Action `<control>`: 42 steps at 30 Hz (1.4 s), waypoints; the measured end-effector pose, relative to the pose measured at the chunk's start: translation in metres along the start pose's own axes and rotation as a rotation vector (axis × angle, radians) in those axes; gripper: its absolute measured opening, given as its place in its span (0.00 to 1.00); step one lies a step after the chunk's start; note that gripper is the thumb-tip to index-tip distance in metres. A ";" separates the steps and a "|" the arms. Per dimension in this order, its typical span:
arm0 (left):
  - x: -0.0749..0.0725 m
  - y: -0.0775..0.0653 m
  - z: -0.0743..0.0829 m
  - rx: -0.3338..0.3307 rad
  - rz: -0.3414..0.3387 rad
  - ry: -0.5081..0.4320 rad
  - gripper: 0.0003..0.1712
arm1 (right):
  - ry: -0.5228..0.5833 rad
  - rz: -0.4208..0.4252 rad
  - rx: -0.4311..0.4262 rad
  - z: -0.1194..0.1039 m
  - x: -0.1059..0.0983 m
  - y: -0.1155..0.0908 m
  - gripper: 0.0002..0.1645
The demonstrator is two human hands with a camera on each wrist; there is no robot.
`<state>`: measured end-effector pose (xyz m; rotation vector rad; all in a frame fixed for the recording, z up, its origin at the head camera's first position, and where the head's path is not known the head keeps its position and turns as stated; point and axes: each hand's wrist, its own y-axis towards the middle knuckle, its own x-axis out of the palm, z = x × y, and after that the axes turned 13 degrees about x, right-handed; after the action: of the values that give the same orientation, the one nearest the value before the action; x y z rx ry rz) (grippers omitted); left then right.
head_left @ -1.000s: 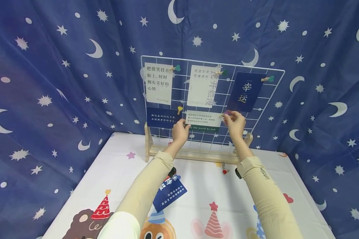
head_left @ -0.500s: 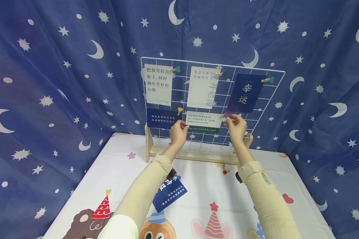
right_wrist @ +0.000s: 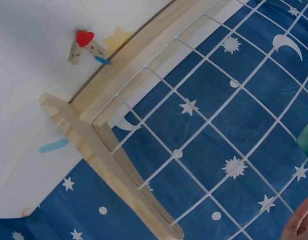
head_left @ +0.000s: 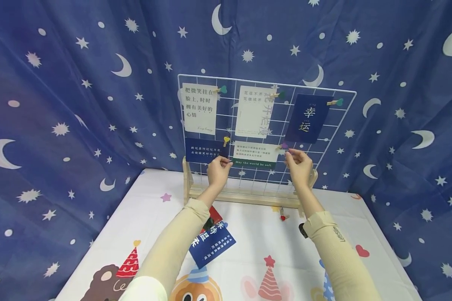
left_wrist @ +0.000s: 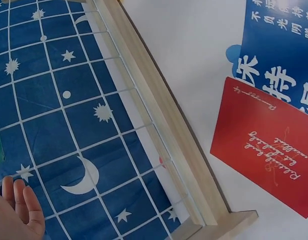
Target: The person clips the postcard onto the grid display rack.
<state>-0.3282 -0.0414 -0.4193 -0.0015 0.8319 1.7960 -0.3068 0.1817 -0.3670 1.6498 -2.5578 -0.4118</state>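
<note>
A white and green card (head_left: 254,153) hangs on the white wire grid (head_left: 245,184), in the middle of its lower row. A clothespin with a purple heart (head_left: 284,146) pinches the card's upper right corner. My left hand (head_left: 218,171) is beside the card's lower left edge, fingers loosely bent and fingertips close to the edge. My right hand (head_left: 299,167) is just below and right of the purple-heart clothespin, its fingers apart from it. In the left wrist view, the relaxed fingers of the left hand (left_wrist: 21,210) show at the lower left; the right wrist view shows only part of the right hand (right_wrist: 300,222).
Three cards hang in the grid's top row, and a blue card (head_left: 203,149) hangs lower left. A blue card (head_left: 212,246) and a red card (left_wrist: 266,145) lie on the table (head_left: 248,234). Clothespins (right_wrist: 86,47) lie near the wooden base (head_left: 248,196).
My left hand has let go of the white and green card and moved left and down. My right hand has released the purple-heart clothespin and drawn slightly down and right.
</note>
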 end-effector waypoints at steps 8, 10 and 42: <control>-0.025 -0.002 -0.013 0.044 -0.088 0.029 0.11 | -0.060 -0.016 0.008 0.025 -0.009 0.003 0.14; -0.032 0.000 -0.016 0.059 -0.121 0.027 0.11 | -0.068 -0.012 -0.006 0.034 -0.013 0.006 0.14; -0.099 -0.024 -0.055 0.092 -0.510 0.041 0.28 | -0.323 -0.319 -0.053 0.078 -0.051 -0.017 0.17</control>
<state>-0.2904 -0.1493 -0.4356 -0.1764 0.8527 1.2811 -0.2861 0.2359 -0.4425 2.1321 -2.4558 -0.8218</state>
